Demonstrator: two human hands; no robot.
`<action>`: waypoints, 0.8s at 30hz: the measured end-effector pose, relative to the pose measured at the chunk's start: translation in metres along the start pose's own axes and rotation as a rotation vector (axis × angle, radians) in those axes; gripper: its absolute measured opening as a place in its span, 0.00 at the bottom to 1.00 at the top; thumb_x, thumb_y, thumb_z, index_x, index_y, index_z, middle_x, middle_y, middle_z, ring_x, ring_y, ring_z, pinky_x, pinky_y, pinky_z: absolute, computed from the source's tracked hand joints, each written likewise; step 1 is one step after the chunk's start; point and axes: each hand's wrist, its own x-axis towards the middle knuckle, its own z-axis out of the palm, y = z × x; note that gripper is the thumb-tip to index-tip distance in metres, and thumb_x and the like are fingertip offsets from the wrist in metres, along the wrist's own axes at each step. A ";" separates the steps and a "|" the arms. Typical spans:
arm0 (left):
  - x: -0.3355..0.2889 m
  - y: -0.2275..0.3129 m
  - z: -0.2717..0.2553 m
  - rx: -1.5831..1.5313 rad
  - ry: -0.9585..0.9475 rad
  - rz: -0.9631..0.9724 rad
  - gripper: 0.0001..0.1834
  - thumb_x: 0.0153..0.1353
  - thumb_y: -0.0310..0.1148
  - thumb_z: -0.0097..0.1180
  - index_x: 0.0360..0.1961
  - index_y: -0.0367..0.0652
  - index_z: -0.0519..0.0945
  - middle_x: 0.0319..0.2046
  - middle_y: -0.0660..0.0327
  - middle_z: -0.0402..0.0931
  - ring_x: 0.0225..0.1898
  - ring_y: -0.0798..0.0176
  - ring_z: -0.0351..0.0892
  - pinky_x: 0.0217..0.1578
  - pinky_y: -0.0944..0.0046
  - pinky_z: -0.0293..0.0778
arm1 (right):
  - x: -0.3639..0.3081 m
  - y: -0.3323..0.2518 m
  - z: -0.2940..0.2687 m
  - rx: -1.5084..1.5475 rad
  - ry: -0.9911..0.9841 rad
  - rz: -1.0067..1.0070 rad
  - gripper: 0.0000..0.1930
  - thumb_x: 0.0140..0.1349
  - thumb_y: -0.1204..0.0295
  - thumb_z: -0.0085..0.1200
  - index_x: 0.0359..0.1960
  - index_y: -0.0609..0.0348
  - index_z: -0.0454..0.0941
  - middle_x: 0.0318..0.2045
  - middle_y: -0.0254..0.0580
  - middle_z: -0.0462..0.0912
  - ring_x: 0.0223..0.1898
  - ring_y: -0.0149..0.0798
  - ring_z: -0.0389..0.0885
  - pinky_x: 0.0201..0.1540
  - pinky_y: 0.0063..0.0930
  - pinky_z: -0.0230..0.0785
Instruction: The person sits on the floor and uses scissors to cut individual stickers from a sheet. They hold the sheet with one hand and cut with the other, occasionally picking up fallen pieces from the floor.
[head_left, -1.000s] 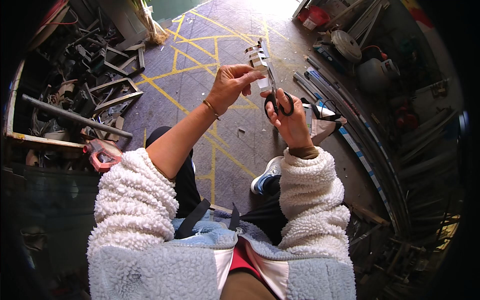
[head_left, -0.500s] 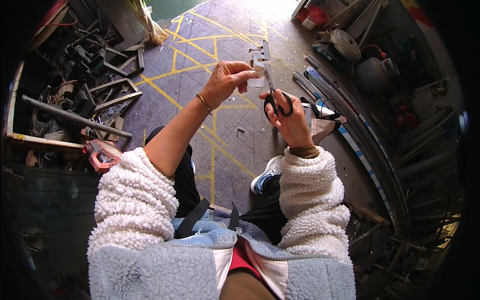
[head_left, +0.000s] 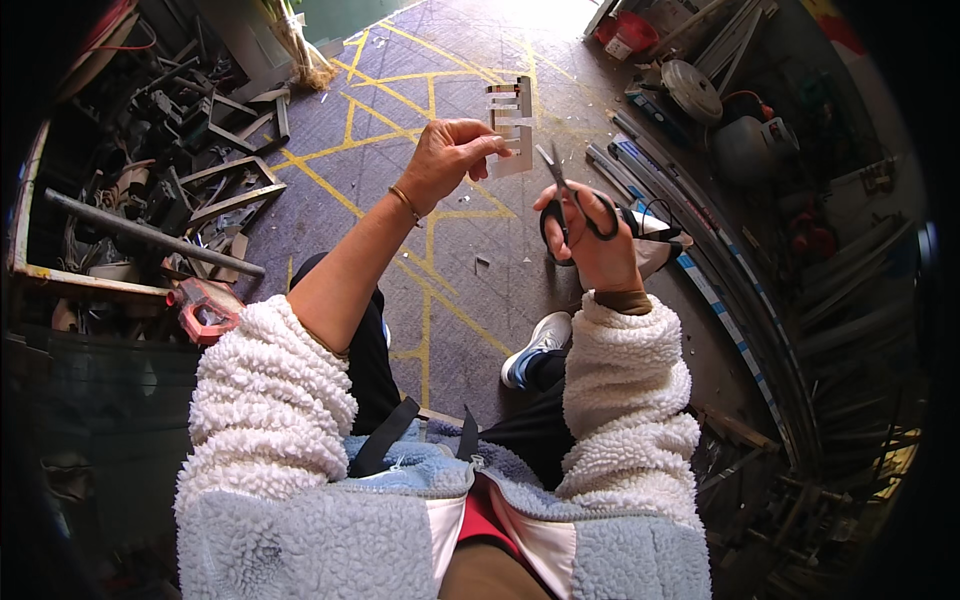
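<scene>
A pale strip of card or thin sheet [head_left: 525, 112], with several notches cut into its left side, is pinched in my left hand [head_left: 446, 160] near its lower end. Its exact material I cannot tell. My right hand [head_left: 603, 250] has its fingers through the black handles of a pair of scissors [head_left: 560, 180]. The blades point up and away from me, slightly parted, and stand apart from the strip on its right. Both hands are raised in front of me above the floor.
Small scraps lie on the grey floor [head_left: 470, 320] with its yellow lines. Metal frames and a pipe [head_left: 150, 235] crowd the left, beside a red plastic container [head_left: 207, 310]. Long metal strips [head_left: 700, 230], a bag [head_left: 655, 245] and a grey gas cylinder [head_left: 755, 148] are on the right.
The scissors have come away from the strip, moving right and toward me with my right hand. The strip has turned in my left hand, so its notched side shows more fully.
</scene>
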 end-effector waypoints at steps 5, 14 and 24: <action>-0.002 0.002 0.004 -0.019 -0.131 -0.038 0.10 0.64 0.34 0.58 0.33 0.39 0.86 0.29 0.62 0.85 0.22 0.76 0.75 0.24 0.75 0.72 | 0.015 0.011 0.000 -0.245 0.405 -0.303 0.13 0.64 0.69 0.60 0.44 0.64 0.77 0.27 0.35 0.81 0.29 0.25 0.79 0.31 0.15 0.70; -0.004 -0.008 0.012 -0.065 -0.127 -0.101 0.08 0.63 0.33 0.59 0.32 0.40 0.85 0.26 0.65 0.84 0.20 0.77 0.77 0.21 0.75 0.72 | 0.020 0.023 -0.005 -0.387 0.575 -0.306 0.16 0.56 0.74 0.68 0.45 0.59 0.77 0.33 0.32 0.83 0.33 0.22 0.78 0.35 0.15 0.70; -0.014 -0.015 0.030 -0.033 -0.212 -0.191 0.26 0.55 0.39 0.70 0.49 0.33 0.78 0.40 0.55 0.84 0.43 0.61 0.84 0.44 0.64 0.80 | 0.029 0.032 -0.001 -0.243 0.780 -0.475 0.17 0.55 0.72 0.70 0.44 0.57 0.77 0.32 0.30 0.84 0.30 0.21 0.78 0.28 0.13 0.64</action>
